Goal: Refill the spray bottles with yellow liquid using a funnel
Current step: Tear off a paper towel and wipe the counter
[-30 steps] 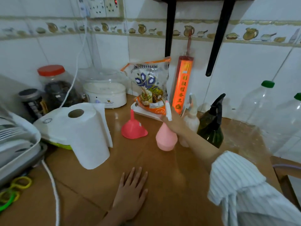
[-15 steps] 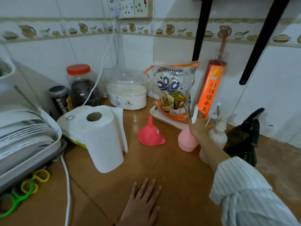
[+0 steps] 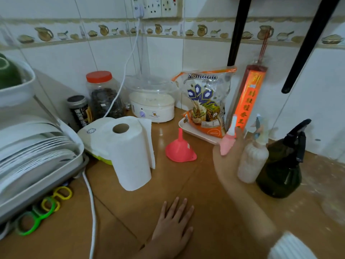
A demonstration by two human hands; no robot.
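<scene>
My right hand [image 3: 225, 165], blurred by motion, is closed around a pink spray bottle [image 3: 227, 142] with a white nozzle, and it hides the bottle's lower body. Just right of it stand a white spray bottle [image 3: 252, 161] and a dark green spray bottle [image 3: 280, 171] with a black trigger head. A pink funnel [image 3: 180, 149] rests upside down on the brown counter, left of the pink bottle. My left hand [image 3: 173, 228] lies flat on the counter near me, fingers spread, holding nothing. No yellow liquid is in view.
A paper towel roll [image 3: 130, 154] stands left of the funnel, and a dish rack [image 3: 37, 161] with plates fills the left edge. A white cable [image 3: 91, 202] runs down the counter. A rice bag [image 3: 205, 101] on a white tray [image 3: 194, 134], a steamer [image 3: 152, 103] and jars line the tiled wall.
My right hand has drawn the pink spray bottle towards me, off its spot beside the white bottle. The view has swung left. My left hand stays flat.
</scene>
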